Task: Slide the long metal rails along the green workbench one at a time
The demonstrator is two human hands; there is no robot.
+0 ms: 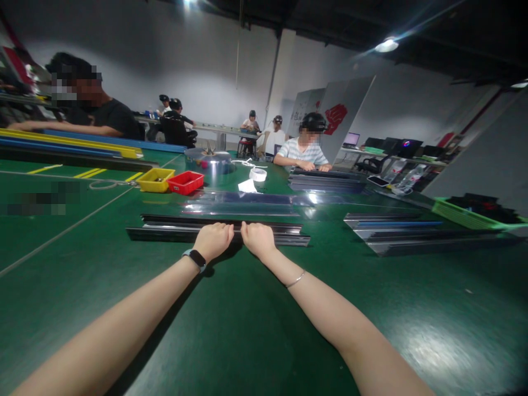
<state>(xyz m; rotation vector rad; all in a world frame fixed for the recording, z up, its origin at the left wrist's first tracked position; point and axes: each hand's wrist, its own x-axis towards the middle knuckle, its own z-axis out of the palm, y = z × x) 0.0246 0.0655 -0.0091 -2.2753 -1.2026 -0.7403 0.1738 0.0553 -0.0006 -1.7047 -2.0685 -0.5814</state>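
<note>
A long black channel-shaped strip (160, 234) lies crosswise on the green table in front of me. My left hand (213, 242), with a watch on its wrist, is closed over the strip's near wall around the middle. Close beside it, my right hand (258, 240), below a thin bracelet, grips the same wall. The thumbs and fingertips are partly hidden behind the strip. Just beyond lie clear, shiny flat strips (243, 207).
More channel strips (396, 236) lie at the right, near a green basket (466, 213). A yellow bin (154, 180), a red bin (186, 182) and a white tape roll (258, 175) stand farther back. A co-worker (305, 146) handles dark strips across the table; another person (99, 110) sits at left.
</note>
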